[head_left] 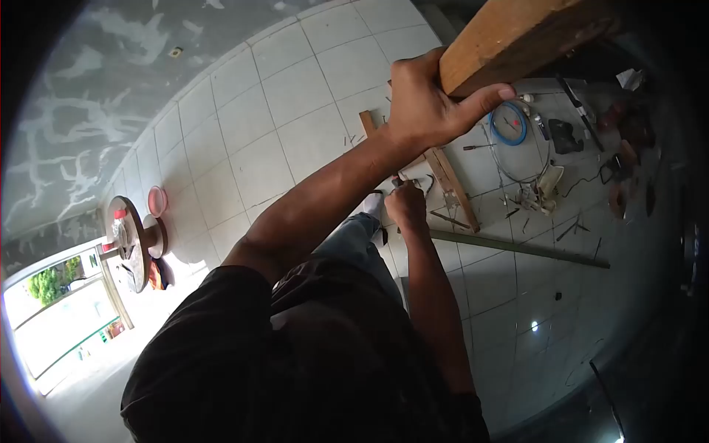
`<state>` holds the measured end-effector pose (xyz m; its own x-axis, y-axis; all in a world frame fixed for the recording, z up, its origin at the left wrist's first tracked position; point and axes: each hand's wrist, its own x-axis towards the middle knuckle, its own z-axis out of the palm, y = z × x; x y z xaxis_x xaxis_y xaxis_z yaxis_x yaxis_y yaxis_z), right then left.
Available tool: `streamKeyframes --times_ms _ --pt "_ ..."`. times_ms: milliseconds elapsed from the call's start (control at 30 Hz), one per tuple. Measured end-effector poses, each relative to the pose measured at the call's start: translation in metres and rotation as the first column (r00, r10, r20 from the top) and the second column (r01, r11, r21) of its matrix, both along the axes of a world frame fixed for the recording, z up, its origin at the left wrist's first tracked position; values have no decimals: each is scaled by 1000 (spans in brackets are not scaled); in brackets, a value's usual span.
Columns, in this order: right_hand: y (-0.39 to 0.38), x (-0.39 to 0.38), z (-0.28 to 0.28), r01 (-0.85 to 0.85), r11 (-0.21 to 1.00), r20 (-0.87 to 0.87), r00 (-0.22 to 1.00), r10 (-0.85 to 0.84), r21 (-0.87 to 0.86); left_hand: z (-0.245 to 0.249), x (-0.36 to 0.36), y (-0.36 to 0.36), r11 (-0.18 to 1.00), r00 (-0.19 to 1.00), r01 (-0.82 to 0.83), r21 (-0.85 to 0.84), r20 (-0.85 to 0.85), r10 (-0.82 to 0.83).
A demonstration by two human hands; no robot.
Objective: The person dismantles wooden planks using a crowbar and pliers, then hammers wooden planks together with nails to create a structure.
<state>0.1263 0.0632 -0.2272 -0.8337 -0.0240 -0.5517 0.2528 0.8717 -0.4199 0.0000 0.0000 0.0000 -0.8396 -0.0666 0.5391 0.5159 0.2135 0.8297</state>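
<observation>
My left hand [432,103] reaches up at the top and grips the end of a thick wooden beam [509,44], its thumb along the lower edge. Lower down, my right hand [406,205] is closed in a fist near my legs. A small dark and reddish piece [397,181] shows beside that fist; what the fist holds is mostly hidden. Just beyond it, a wooden frame piece [452,188] lies on the tiled floor.
A long greenish bar [517,246] lies across the tiles [487,288]. At the right are a blue coil [509,124], a dark bag-like item [566,137] and scattered tools. A round wooden spool-like stand [133,240] and a pink bowl [157,201] are at the left, by a patchy wall [96,96].
</observation>
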Motion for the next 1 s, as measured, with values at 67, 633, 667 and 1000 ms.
streamKeyframes --times_ms 67,633,667,1000 --pt "-21 1 6 69 997 49 997 -67 -37 1 0 -12 1000 999 10 -9 49 -10" --pt "166 126 -103 743 603 409 666 -624 -291 -22 -85 -160 754 867 -495 431 302 396" --pt "177 139 -118 769 588 445 631 -636 -250 -33 -91 -163 760 850 -521 388 310 425" --pt "209 181 -284 725 670 388 578 -718 161 -159 -166 -177 808 772 -561 181 466 432"
